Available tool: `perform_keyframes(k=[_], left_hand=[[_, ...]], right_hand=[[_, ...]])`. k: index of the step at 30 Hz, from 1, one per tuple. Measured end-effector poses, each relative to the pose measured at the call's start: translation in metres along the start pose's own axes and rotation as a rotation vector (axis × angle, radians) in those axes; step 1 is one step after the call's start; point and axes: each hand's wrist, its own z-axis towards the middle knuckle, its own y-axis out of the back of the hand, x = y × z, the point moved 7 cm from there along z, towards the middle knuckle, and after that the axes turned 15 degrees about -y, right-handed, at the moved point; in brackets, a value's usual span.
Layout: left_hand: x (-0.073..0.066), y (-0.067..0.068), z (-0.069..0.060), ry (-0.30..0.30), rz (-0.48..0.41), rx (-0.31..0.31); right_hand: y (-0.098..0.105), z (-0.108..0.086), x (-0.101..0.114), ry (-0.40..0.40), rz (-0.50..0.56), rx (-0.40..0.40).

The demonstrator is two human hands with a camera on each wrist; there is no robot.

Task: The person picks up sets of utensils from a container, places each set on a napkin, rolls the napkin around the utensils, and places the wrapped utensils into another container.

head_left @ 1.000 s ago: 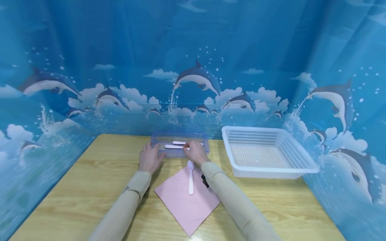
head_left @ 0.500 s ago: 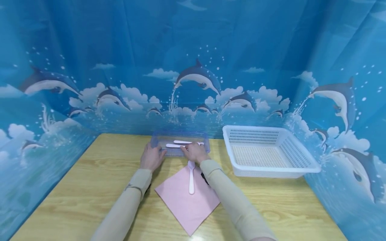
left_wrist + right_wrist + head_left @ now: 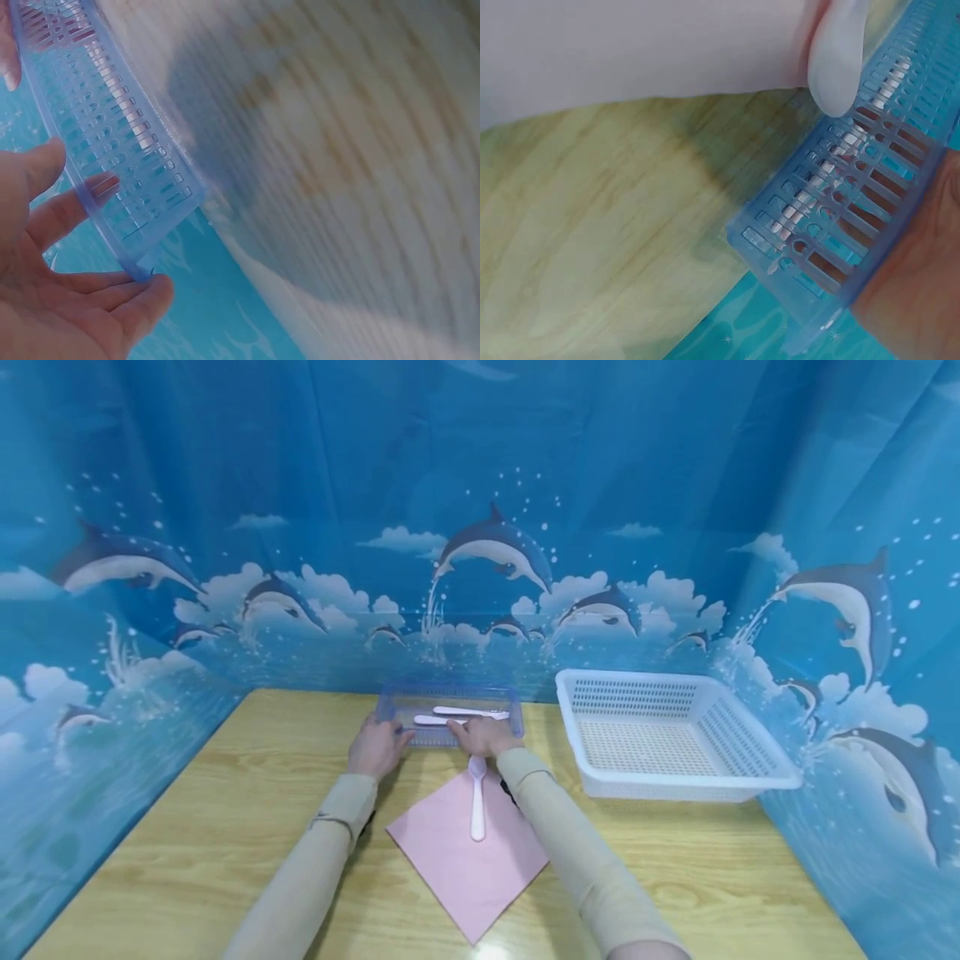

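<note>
A see-through blue plastic basket (image 3: 450, 740) with slotted walls stands at the table's far edge. Two white plastic utensils lie in it: a fork (image 3: 468, 713) and one white handle (image 3: 431, 721) whose right end is hidden under my right hand. My left hand (image 3: 377, 748) grips the basket's left front corner, thumb and fingers on either side of the rim. Over the front rim reaches my right hand (image 3: 483, 737); its fingers show through the slots in the right wrist view, but what they hold is hidden. A white spoon (image 3: 477, 802) lies bowl-outward on a pink napkin (image 3: 450, 860).
A larger white perforated basket (image 3: 678, 789) stands to the right on the wood-grain table (image 3: 247, 793). Behind and on both sides hangs a blue dolphin-print curtain (image 3: 337, 543). The napkin lies in front of the blue basket, between my forearms.
My right hand has lowered and flattened over the basket's front, its thumb shifting slightly left. More of the fork shows now. My left hand, the spoon and the napkin keep their places.
</note>
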Motion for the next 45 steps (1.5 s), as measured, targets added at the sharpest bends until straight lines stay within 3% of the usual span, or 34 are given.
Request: perform_keyframes(k=[17,32,45], left_hand=[[-0.0014,0.0012,0.0023,0.008,-0.029,0.05],[0.0017,-0.0009,0.003,0.054,-0.042,0.112],[-0.0008,0.0021,0.0033,0.024,-0.044,0.103]], right_hand=[[0.0018,0.0001,-0.0033,-0.017,-0.013,0.109],[0.0013,0.0035,-0.001,-0.01,0.026,0.083],[0.0027,0.0006,0.0028,-0.008,0.058,0.137]])
